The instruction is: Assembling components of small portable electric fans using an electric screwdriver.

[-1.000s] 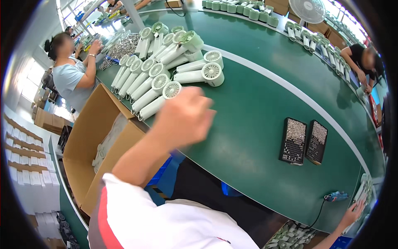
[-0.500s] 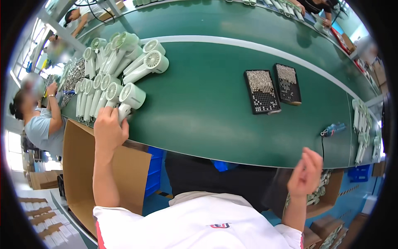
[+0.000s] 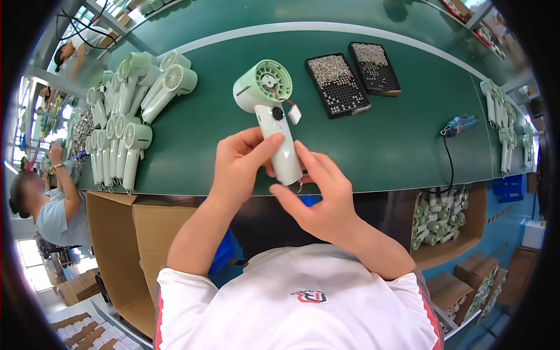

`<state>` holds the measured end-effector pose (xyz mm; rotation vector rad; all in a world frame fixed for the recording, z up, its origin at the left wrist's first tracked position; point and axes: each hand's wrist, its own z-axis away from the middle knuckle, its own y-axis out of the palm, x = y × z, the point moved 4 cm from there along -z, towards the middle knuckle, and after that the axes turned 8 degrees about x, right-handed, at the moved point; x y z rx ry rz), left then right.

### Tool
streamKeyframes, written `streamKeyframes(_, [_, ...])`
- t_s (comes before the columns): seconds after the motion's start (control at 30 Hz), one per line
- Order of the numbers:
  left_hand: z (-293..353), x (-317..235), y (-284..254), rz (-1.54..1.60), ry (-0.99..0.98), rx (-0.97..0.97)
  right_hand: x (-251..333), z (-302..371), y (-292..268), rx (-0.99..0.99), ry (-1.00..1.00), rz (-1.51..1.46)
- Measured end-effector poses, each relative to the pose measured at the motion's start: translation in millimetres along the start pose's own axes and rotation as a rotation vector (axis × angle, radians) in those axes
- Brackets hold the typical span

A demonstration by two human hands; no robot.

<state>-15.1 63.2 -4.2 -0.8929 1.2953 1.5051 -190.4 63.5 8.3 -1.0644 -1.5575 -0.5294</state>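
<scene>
My left hand (image 3: 238, 164) grips the white handle of a pale green hand-held fan (image 3: 269, 111), thumb laid along the handle. The fan's round open head points away from me, with a red wire and a small white square part hanging beside it. My right hand (image 3: 321, 195) holds the handle's lower end from the right, fingers touching it. The fan is held just above the near edge of the green table (image 3: 373, 151).
A heap of several similar fans (image 3: 131, 111) lies at the table's left. Two black trays of small screws (image 3: 338, 84) sit behind the fan. A blue electric screwdriver (image 3: 461, 124) lies right. Open cardboard boxes (image 3: 116, 245) stand below left; a box of parts (image 3: 446, 219) at right. Another person (image 3: 49, 204) works at left.
My left hand has brought one fan from the pile to the middle. My right hand rose from my side and joined it on the handle.
</scene>
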Motion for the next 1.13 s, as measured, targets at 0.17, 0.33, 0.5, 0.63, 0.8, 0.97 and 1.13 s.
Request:
streamKeyframes(0.17, [-5.8,-2.6,19.2,-0.266,0.079,-0.162,-11.9,0.3,0.7,0.01,-0.017,0.293])
streamKeyframes(0.33, [-16.2,-8.6,6.4,-0.103,-0.063,0.11,-28.9,-7.4,-5.1,0.14,0.352,-0.608])
streamKeyframes(0.5, [-36.6,-6.6,6.1,-0.052,-0.159,0.247,-34.8,-16.7,-31.0,0.279,0.413,-0.595])
streamKeyframes(0.63, [-51.8,-6.5,-6.6,-0.134,-0.252,0.122,-16.7,-23.0,-114.0,-0.117,0.351,0.093])
streamKeyframes(0.8, [-71.3,-22.5,-9.5,-0.148,-0.31,0.159,-13.4,1.2,-298.0,-0.354,0.153,1.451])
streamKeyframes(0.97, [-92.0,-25.3,-9.8,-0.153,-0.326,0.163,-55.5,12.6,-377.0,0.088,0.273,1.769])
streamKeyframes(1.13, [-100.7,-18.1,-19.7,-0.097,-0.331,0.201,-85.2,4.0,-412.7,0.235,0.143,1.48])
